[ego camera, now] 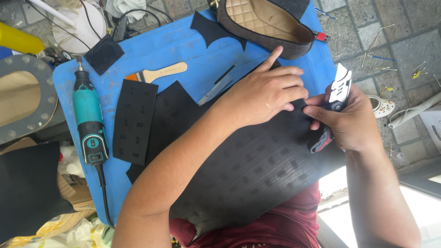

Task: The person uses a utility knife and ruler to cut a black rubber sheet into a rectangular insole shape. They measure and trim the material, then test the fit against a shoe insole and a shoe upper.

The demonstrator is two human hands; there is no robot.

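Note:
A large black ribbed rubber sheet (248, 170) lies across the blue table (179, 46) and over my lap. My left hand (266, 92) presses flat on the sheet's upper part, fingers closed together and index finger pointing toward a brown quilted shoe (262, 20). My right hand (349, 121) grips a utility knife (337, 94) with a silver and black handle, held against the sheet's right edge just beside my left fingertips.
A teal rotary tool (89, 121) with its cord lies at the table's left. Beside it are a black rubber rectangle (135, 121), a wooden-handled brush (161, 72), a small black square (104, 53) and a black cut scrap (213, 30). Stone paving with scattered debris lies to the right.

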